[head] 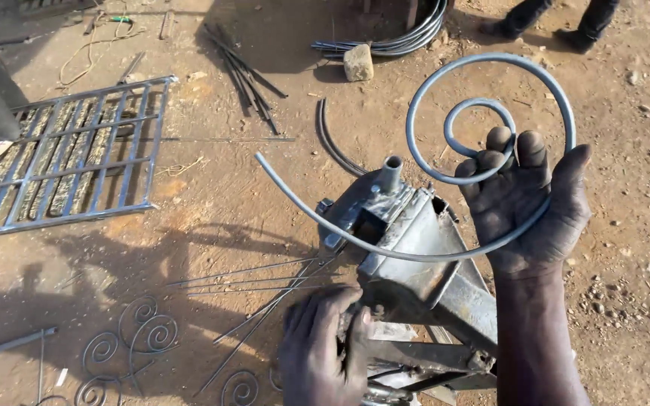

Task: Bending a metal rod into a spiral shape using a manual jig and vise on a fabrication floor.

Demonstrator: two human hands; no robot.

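The right hand is raised palm-up over the dirt, fingers curled around a grey steel rod bent into a spiral scroll; the inner coil passes between the fingertips and the outer loop runs around behind the palm, with the long tail sweeping down and left across the top of a welded metal bending jig. The left hand sits lower, fingers closed over a part of the jig's frame near its base, though exactly what it grips is hidden under the knuckles. A short upright pipe stub stands on top of the jig, just beside the rod's tail. Thin straight rods lie fanned on the ground to the left, and finished scrolls rest further left in shadow. A grey barred window grille lies flat beyond them, and another person's shoes show at the top edge.
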